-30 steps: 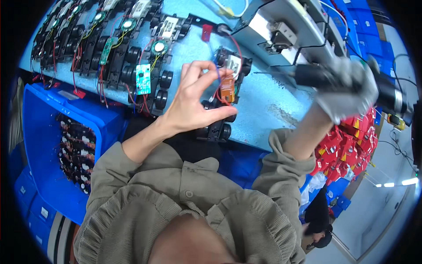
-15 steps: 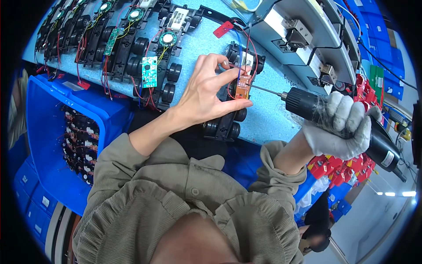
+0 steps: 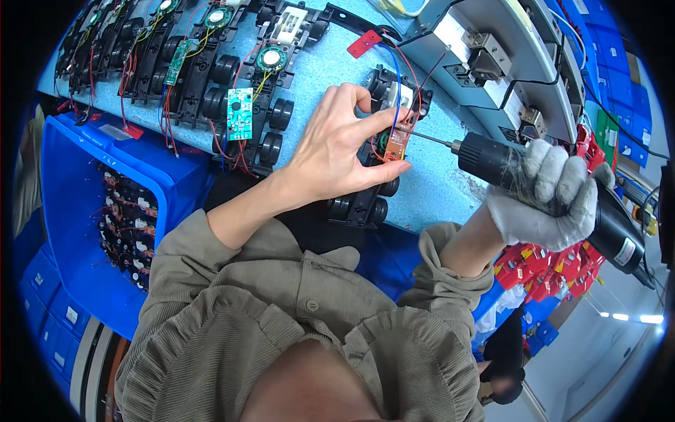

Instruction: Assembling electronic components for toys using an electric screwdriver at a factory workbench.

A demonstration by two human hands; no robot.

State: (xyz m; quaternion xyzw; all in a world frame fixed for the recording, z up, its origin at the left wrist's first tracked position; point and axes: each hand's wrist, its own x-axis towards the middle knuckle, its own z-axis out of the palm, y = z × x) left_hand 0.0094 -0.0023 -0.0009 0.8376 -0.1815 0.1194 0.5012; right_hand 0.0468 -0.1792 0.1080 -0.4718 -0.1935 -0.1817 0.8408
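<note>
My bare left hand [image 3: 325, 148] has its thumb and fingers closed on the edges of a small orange-brown circuit board [image 3: 396, 148]. Red and blue wires run from that board. Beneath it lies a black toy-vehicle chassis [image 3: 362, 209] with wheels, partly hidden by the hand. In a white-grey glove, my right hand [image 3: 552, 200] grips a black electric screwdriver [image 3: 486, 162] lying nearly level. Its long thin bit [image 3: 429, 138] points left, and the tip meets the upper part of the board, by my left fingers. Whether a screw sits at the tip is too small to tell.
Several similar chassis [image 3: 271, 91] with green boards, round speakers and loose wires line the left of the blue table. A blue bin [image 3: 105, 274] holding more parts stands at the left. Grey metal equipment [image 3: 478, 63] borders the far right. Red parts [image 3: 545, 271] are heaped at right.
The screwdriver's tip has moved from the board's right edge up onto its upper part. My left hand keeps its hold on the board, and the whole view has shifted slightly.
</note>
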